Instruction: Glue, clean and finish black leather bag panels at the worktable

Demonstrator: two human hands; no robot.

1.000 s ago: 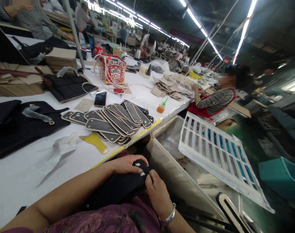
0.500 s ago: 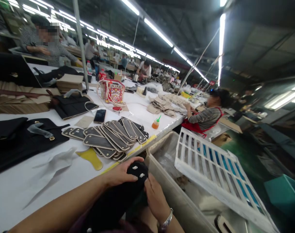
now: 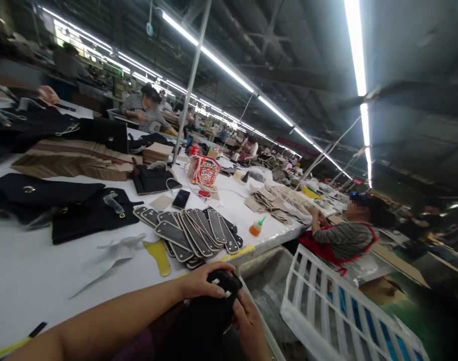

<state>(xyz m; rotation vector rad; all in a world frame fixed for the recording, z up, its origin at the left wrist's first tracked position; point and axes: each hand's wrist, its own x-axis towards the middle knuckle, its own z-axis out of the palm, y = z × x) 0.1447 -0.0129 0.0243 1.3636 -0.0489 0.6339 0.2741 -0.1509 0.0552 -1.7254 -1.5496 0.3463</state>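
Observation:
My left hand (image 3: 204,282) is closed round the upper end of a black fabric piece (image 3: 198,323) near the table's front edge. Small white marks show on the black material between its thumb and fingers. My right hand (image 3: 248,321) grips the same piece from the right side, fingers bent against its edge. The lower part of the black piece hangs toward my lap, its end lost in shadow. Just beyond my hands lies a spread pile of dark straps with pale edges (image 3: 194,233). A yellow piece (image 3: 159,256) rests left of that pile.
A white slatted rack (image 3: 319,296) leans over a grey bin (image 3: 268,271) at the right. On the table are a glue bottle (image 3: 256,228), a phone (image 3: 181,199), a patterned bag (image 3: 204,171) and black bags (image 3: 89,220). A person in a red apron (image 3: 337,235) sits at right.
The camera view has turned left and up, so the table items appear farther right and lower. Both hands still hold the black piece, which looks slightly more folded at the top.

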